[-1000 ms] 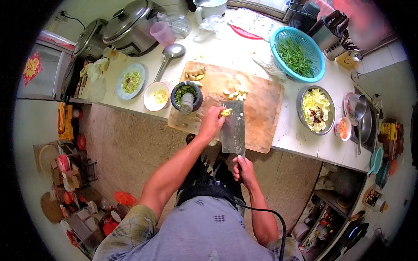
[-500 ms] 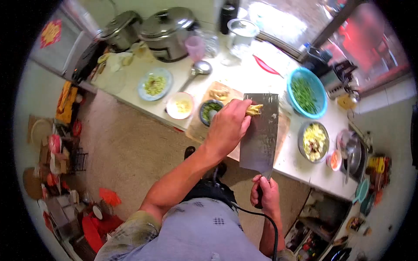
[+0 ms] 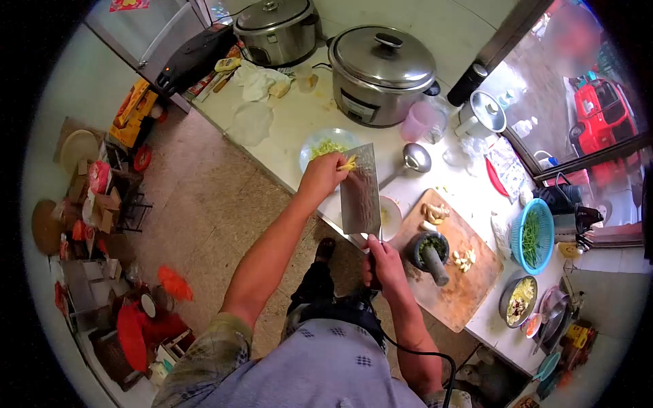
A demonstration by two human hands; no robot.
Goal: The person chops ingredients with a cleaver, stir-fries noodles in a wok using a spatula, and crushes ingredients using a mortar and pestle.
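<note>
My right hand is closed round the handle of a broad cleaver, its blade held flat-side up. My left hand pinches a small bunch of pale yellow strips, probably ginger, against the upper part of the blade. Just beyond sits a light blue plate of chopped pale green pieces, partly covered by blade and hand. Behind the cleaver a bowl shows only in part. To the right, a wooden chopping board carries a mortar with a pestle, garlic cloves and ginger root.
A large rice cooker and a smaller one stand at the back. A ladle lies beside a pink cup. At right are a blue basin of greens and a metal bowl of chopped food.
Both hands, with the cleaver and yellow strips, have moved left from over the chopping board to beside the blue plate. The view has turned left, and the mortar and garlic are now uncovered.
</note>
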